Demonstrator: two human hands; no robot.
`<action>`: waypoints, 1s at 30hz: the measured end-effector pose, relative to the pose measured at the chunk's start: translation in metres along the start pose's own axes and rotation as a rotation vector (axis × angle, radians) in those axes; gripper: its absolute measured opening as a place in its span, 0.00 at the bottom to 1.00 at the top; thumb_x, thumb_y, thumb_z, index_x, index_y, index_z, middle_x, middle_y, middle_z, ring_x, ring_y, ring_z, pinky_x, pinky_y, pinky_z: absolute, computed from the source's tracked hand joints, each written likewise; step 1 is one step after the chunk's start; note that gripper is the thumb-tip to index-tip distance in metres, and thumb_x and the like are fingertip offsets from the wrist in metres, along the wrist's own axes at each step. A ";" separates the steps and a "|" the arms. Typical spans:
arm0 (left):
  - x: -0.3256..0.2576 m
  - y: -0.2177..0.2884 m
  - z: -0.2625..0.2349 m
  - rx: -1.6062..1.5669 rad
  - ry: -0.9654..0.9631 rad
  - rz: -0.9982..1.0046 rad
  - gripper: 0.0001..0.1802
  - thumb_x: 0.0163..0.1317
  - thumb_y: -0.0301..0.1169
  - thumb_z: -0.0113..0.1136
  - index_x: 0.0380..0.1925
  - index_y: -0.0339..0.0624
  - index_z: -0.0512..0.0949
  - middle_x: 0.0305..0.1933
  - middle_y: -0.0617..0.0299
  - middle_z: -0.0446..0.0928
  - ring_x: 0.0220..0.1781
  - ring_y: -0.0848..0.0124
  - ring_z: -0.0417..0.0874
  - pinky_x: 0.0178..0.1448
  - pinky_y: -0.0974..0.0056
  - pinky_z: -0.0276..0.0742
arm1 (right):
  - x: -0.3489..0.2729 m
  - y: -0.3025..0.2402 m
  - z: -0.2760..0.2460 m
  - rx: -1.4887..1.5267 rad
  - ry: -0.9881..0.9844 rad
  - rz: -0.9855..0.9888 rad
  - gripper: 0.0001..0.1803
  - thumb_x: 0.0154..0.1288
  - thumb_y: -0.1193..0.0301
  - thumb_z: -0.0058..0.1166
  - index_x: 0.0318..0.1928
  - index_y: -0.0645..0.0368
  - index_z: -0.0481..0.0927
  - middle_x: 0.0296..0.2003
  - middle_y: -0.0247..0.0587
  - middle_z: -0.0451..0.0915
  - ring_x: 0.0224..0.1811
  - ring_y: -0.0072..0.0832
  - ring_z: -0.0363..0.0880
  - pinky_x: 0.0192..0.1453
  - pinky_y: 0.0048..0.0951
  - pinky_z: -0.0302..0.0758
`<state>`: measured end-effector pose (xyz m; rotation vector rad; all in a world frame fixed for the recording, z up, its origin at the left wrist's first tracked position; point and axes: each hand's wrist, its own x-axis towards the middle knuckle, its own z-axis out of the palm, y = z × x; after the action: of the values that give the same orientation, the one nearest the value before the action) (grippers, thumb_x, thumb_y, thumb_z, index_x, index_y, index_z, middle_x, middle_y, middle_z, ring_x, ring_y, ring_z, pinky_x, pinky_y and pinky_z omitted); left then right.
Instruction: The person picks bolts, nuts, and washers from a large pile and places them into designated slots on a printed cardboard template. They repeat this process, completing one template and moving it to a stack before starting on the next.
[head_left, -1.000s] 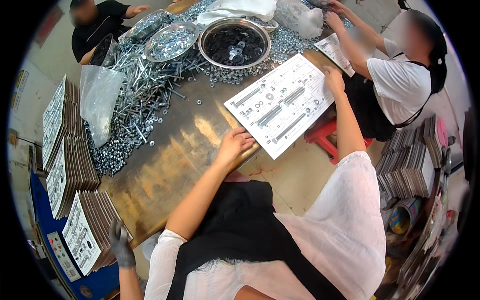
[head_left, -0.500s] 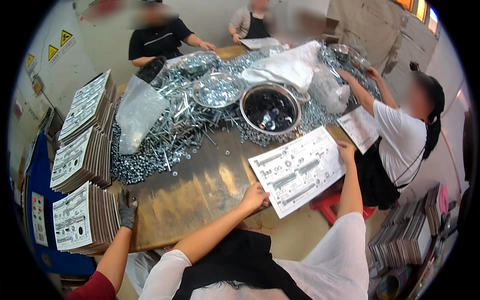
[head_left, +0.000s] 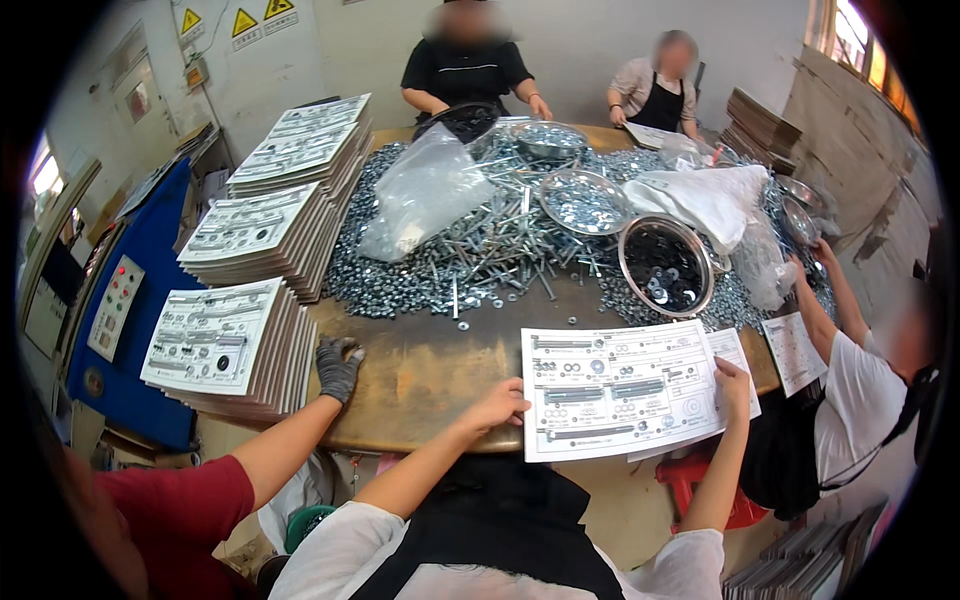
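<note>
A printed card (head_left: pixel 610 395) spans the space between the hands: the left hand (head_left: pixel 500 405) pinches its left edge, the right hand (head_left: pixel 733 388) its right. A second sheet (head_left: pixel 738 350) shows behind it, near the right hand. Beyond the hands, on the counter (head_left: pixel 410 365), sit a metal bowl (head_left: pixel 622 262) and heaped bolts (head_left: pixel 500 235); left of them stands a card stack (head_left: pixel 215 335).

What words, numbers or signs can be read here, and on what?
Printed sheet between left hand and right hand: labels too small to read.
Stacked cards: print too small to read.
Yellow triangle wall signs: lettering beneath too blurred to read.
Control panel: markings unreadable.
</note>
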<state>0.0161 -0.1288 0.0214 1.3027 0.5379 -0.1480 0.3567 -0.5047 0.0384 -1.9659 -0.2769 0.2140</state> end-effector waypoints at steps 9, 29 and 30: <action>-0.074 -0.024 -0.126 0.032 0.203 0.164 0.14 0.66 0.24 0.55 0.51 0.40 0.76 0.37 0.65 0.81 0.37 0.76 0.81 0.37 0.69 0.78 | -0.035 -0.029 0.127 0.071 -0.171 0.063 0.23 0.66 0.80 0.54 0.62 0.69 0.77 0.51 0.46 0.84 0.50 0.29 0.81 0.56 0.28 0.75; -0.147 -0.101 -0.215 0.368 0.681 0.068 0.13 0.70 0.34 0.48 0.42 0.37 0.80 0.36 0.55 0.83 0.33 0.65 0.81 0.37 0.61 0.75 | -0.117 -0.050 0.256 0.129 -0.385 0.048 0.21 0.68 0.82 0.52 0.61 0.69 0.76 0.50 0.46 0.83 0.51 0.29 0.81 0.57 0.26 0.75; -0.146 -0.098 -0.214 0.518 0.746 0.084 0.15 0.70 0.35 0.48 0.40 0.37 0.80 0.37 0.50 0.83 0.37 0.57 0.82 0.41 0.56 0.76 | -0.118 -0.049 0.258 0.127 -0.382 0.033 0.21 0.68 0.82 0.53 0.61 0.70 0.76 0.50 0.46 0.83 0.50 0.28 0.81 0.57 0.26 0.75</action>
<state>-0.2130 0.0172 -0.0326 1.8859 1.1243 0.3058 0.1685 -0.2943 -0.0160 -1.7955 -0.4666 0.6168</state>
